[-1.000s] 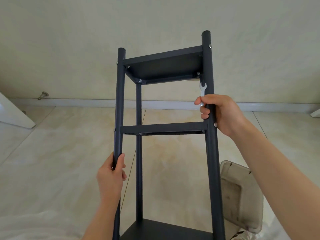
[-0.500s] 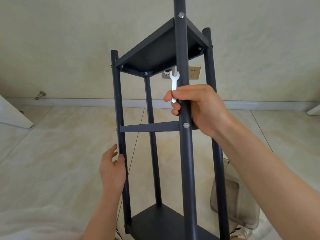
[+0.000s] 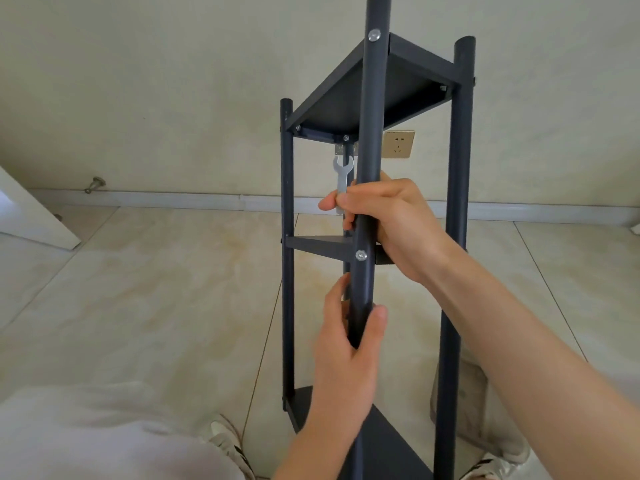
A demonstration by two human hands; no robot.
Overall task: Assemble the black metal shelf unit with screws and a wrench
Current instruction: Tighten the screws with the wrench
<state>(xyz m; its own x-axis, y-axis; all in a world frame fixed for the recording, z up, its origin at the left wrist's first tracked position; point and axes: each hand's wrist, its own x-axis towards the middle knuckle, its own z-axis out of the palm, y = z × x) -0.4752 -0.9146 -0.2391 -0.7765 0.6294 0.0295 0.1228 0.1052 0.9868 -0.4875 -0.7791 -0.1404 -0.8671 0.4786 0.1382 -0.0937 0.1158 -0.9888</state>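
Observation:
The black metal shelf unit stands upright on the tiled floor, turned so one corner post faces me. Silver screw heads show on that post at the top and middle shelves. My right hand grips the near post just above the middle shelf and also pinches a small silver wrench that points up beside the post. My left hand wraps around the same post lower down, below the middle shelf. The bottom shelf is partly hidden by my arms.
A translucent plastic container lies on the floor behind the right post. My shoe and pale trouser leg are at the bottom left. A wall socket sits behind the shelf, and a white door edge is at the left.
The shelf has rotated further, bringing the corner post toward me. My left hand left the left post and now grips the near post. My right hand keeps its grip with the wrench.

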